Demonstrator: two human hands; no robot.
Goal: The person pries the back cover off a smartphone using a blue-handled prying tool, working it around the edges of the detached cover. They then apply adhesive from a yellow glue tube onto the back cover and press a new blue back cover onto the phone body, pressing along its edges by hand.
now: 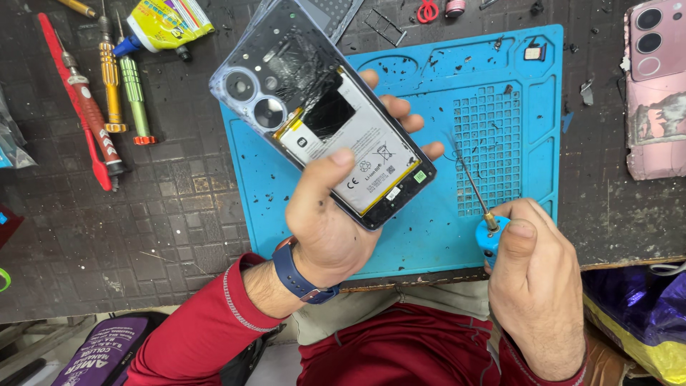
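Now the left hand (pixel 330 229) grips an opened, back-less smartphone (pixel 321 114) above the blue silicone mat (pixel 429 236); right hand (pixel 536 286) clenches a blue-handled screwdriver (pixel 484 214) at the mat's near edge.

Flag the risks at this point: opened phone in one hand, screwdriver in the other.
1. The left hand holds the opened phone in the air by its edges, above the blue mat; a slip could drop it.
2. The battery is exposed, and the screwdriver in the right hand points its tip toward it; a stray jab might puncture the cell.
3. Small loose bits are scattered on the mat; they could get lost or mixed.
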